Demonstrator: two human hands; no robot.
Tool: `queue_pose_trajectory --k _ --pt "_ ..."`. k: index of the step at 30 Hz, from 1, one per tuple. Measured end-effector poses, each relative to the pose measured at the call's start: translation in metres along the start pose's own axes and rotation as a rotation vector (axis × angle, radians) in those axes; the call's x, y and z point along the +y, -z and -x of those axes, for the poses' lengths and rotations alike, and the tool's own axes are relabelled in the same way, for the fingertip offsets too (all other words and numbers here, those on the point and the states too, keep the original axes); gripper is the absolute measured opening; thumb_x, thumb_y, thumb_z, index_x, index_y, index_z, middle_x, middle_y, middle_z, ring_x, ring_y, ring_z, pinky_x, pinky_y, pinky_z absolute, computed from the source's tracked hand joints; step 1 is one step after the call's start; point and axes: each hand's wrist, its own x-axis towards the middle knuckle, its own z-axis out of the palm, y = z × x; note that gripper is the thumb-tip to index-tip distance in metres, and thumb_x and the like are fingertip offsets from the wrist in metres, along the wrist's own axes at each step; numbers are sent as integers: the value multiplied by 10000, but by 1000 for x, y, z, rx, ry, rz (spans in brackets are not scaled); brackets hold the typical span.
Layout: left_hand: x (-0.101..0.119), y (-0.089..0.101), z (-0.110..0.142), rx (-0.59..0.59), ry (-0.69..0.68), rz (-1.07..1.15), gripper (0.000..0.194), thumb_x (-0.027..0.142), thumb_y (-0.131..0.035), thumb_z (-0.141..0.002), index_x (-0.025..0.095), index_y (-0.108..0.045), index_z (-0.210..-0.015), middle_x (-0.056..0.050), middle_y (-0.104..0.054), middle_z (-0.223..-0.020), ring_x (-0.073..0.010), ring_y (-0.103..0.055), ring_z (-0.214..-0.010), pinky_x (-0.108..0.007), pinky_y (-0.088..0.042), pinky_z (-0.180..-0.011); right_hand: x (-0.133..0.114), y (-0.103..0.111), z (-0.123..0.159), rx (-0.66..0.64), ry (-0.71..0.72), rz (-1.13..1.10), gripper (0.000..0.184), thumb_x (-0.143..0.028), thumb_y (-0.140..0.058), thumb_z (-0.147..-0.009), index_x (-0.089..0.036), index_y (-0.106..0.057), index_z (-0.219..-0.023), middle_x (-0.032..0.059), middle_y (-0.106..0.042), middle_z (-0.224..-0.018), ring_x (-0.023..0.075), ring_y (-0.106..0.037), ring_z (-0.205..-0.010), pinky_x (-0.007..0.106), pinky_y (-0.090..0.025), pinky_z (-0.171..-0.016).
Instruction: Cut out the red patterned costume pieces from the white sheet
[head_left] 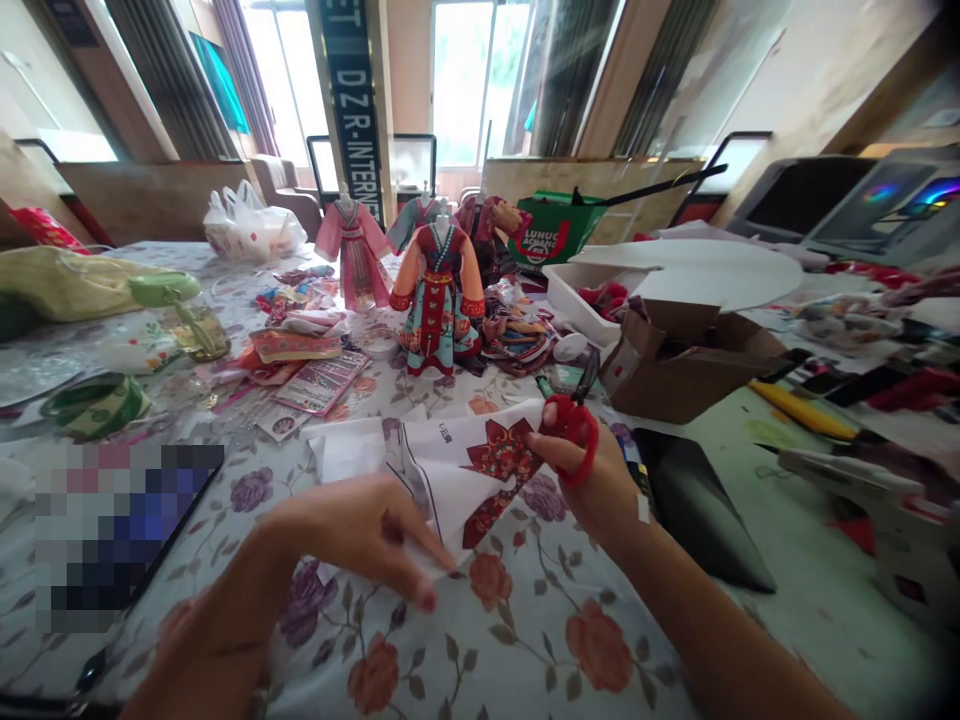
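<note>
Head view, A: layout, biggest first?

B: Flowered tablecloth [540,620] under everything. Printed fabric sheet [450,485] near centre, between the hands. Left hand [360,525] blurred, fingers apart at its near edge; contact unclear. Right hand [604,490] pinches the right edge, red-handled scissors [590,452] looped on it, blades pointing far.

A: Handling?

B: I'd flatten the sheet with left fingertips, pinch lightly beside the red motif [506,455] so it won't crease, and keep blades off the print.
</note>
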Motion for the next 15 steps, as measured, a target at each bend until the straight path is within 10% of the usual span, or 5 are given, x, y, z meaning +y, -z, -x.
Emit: queue_pose_trajectory --k 3,8,11,15 --pt "-6 7 5 38 55 113 362 473 -734 -678 196 -777 -906 -60 -750 -743 -168 -647 -603 -238 -476 -578 -13 -1 1 -112 -26 89 243 -156 -728 -630 -202 -514 -736 -67 -475 -645 97 -408 -588 211 -333 -557" --pt "-7 5 -11 848 -206 379 233 400 -696 -746 171 -708 -788 -51 -703 -770 -158 -635 -726 -260 -488 -694 -22 -15 16 -520 -31 457 212 -133 -680 -671 -200 -480 -694 -53 -459 -647 100 -397 -562 214 -335 -513" --pt "-10 0 -23 714 -330 321 323 370 -732 -716 179 -671 -969 -87 -668 -1050 -222 -591 -1029 -328 -427 -918 -16 -21 24 -645 -50 598 188 -156 -645 -709 -196 -462 -687 -33 -475 -662 119 -424 -605 225 -358 -533" --pt "-15 -9 -31 609 -158 64 328 387 -775 -653 180 -653 -877 -34 -653 -889 -202 -584 -882 -312 -416 -838 -10 -22 27 -633 -33 652 203 -180 -636 -720 -196 -438 -679 -42 -449 -639 108 -388 -586 219 -335 -512"
